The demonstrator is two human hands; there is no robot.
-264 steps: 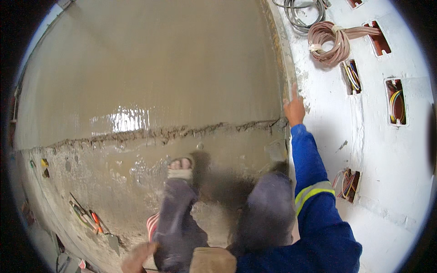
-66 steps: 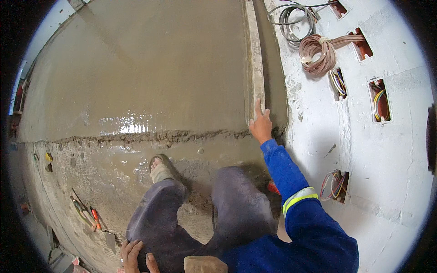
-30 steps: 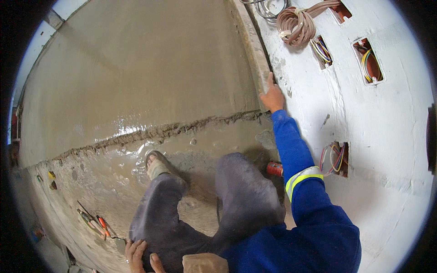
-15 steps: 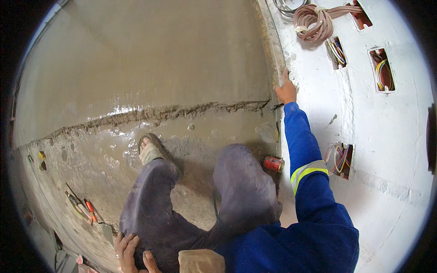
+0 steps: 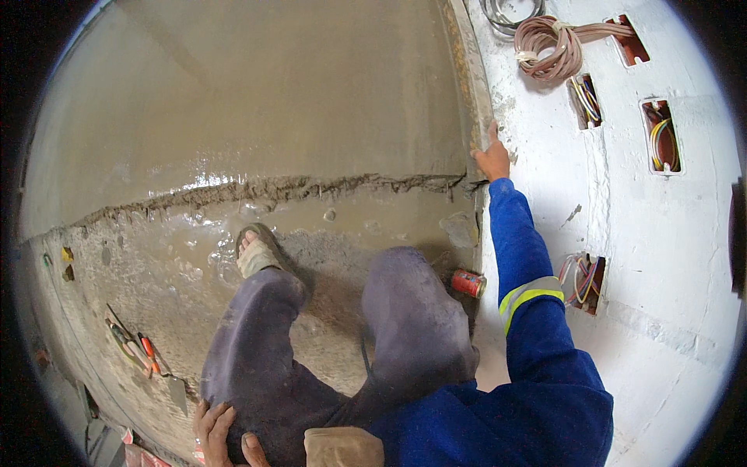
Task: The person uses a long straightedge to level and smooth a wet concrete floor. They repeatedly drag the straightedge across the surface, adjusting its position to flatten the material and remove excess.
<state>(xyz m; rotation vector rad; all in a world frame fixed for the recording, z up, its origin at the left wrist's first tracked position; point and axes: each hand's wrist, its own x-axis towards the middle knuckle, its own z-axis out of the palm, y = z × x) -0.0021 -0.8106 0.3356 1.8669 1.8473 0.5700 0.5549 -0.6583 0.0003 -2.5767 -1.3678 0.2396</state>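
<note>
The right hand point(image 5: 492, 158) reaches out with fingers spread, pressing on the long straightedge point(image 5: 470, 86) that lies along the wet screed point(image 5: 296, 101) beside the white wall point(image 5: 661, 226). The left hand point(image 5: 222, 432) rests open on the person's thigh, holding nothing, while a red can point(image 5: 468, 282) lies by the knee.

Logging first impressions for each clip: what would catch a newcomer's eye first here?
The wet grey screed fills the upper left, with a rough ridge across the middle. The right hand rests on the straightedge where the screed meets the white wall, which has open boxes of coloured wires. The left hand rests on the left leg at the lower edge, and a red can lies by the wall.
</note>
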